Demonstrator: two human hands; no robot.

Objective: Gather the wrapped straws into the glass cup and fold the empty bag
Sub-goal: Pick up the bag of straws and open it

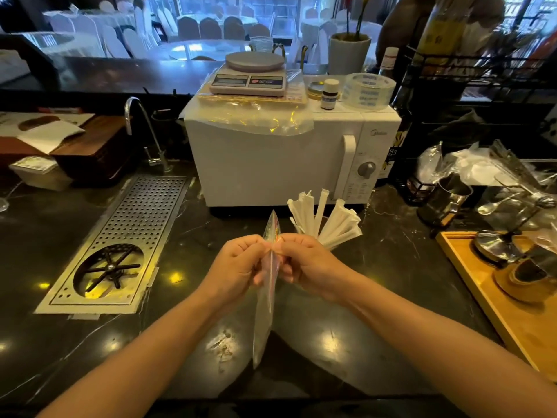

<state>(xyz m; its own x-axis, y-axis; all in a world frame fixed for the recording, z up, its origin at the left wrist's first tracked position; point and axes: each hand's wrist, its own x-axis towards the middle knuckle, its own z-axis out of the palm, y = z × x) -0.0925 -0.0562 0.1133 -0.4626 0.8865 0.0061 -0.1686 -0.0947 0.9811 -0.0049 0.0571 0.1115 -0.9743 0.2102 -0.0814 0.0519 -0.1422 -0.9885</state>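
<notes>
Head view: dark marble counter w/ microwave; both hands' grip, left hand & right hand, pinching bag.

Glass cup mostly behind right hand

Two bare forearms reached in from the bottom edge — no sleeves, no watch, no bracelet or ring showed on either. The left hand and the right hand were ungloved, the fingers curled inward, the knuckles rounded and plain — the nails hidden from view.
</notes>
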